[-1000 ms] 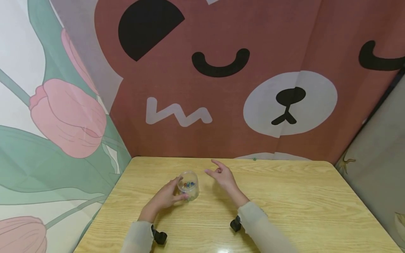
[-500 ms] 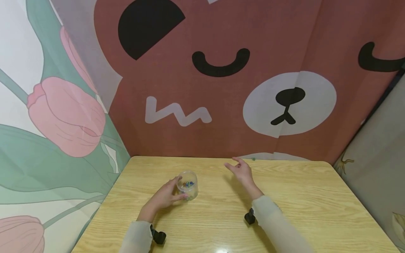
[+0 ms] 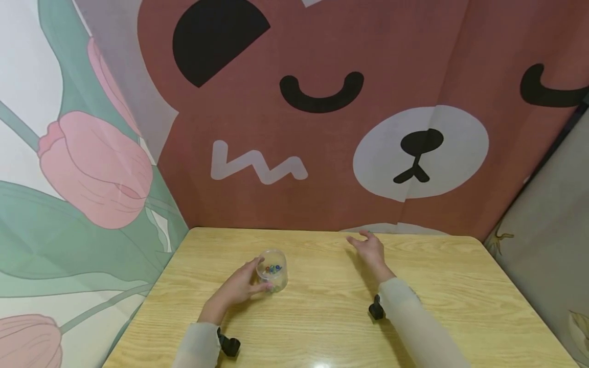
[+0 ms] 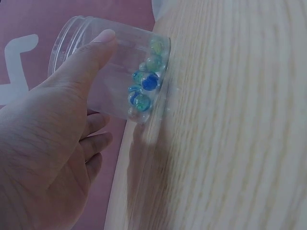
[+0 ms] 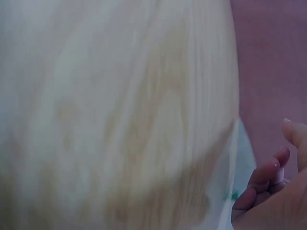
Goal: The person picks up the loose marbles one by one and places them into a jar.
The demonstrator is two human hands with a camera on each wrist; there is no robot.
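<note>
My left hand [image 3: 239,286] grips a clear plastic jar [image 3: 281,278] standing upright, its mouth facing up, on the left half of the table. Inside, several glass marbles [image 4: 149,81], mostly blue and green, lie on the bottom; the head view also shows a reddish one. My right hand [image 3: 370,251] hovers by the table's far edge, thumb and forefinger apart, holding nothing. Beside its curled fingers in the right wrist view is a small green marble [image 5: 233,195] at that edge; in the head view the fingers mostly cover it.
The pale wood table [image 3: 317,312] ends at a brown curtain [image 3: 257,204] printed with a bear's face. A tulip-patterned curtain [image 3: 92,245] borders the left side, and a greyish one [image 3: 547,220] the right. Black wrist cameras are strapped at both sleeves.
My right hand has moved right, away from the jar, over to the green marble at the far edge. The left hand and jar have stayed in place.
</note>
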